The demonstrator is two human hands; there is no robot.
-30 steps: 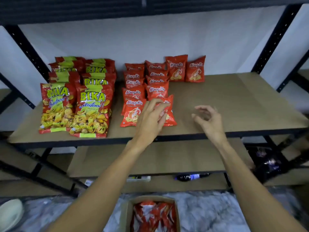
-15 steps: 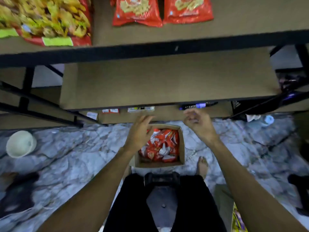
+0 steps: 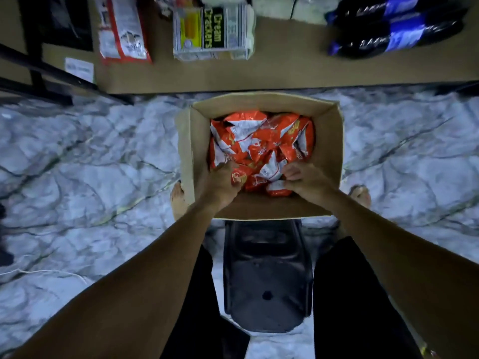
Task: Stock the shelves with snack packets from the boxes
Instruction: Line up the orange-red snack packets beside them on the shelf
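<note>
An open cardboard box (image 3: 327,141) stands on the floor between my feet, filled with several small red-orange snack packets (image 3: 261,141). Both hands are inside its near end. My left hand (image 3: 220,183) curls over a packet at the pile's near left. My right hand (image 3: 305,180) closes its fingers on a packet (image 3: 278,191) at the near right. The shelf with the stocked packets is out of view.
A low brown shelf (image 3: 259,76) runs across the top, holding a red-white bag (image 3: 121,29), a cream crackers pack (image 3: 210,32) and dark bottles (image 3: 394,27). A black stool (image 3: 267,275) sits under me. Marble-patterned floor surrounds the box.
My view dropped from the upper shelf to the floor. Both hands left the shelf, came down past the lower shelf and went into the box, closing on packets.
</note>
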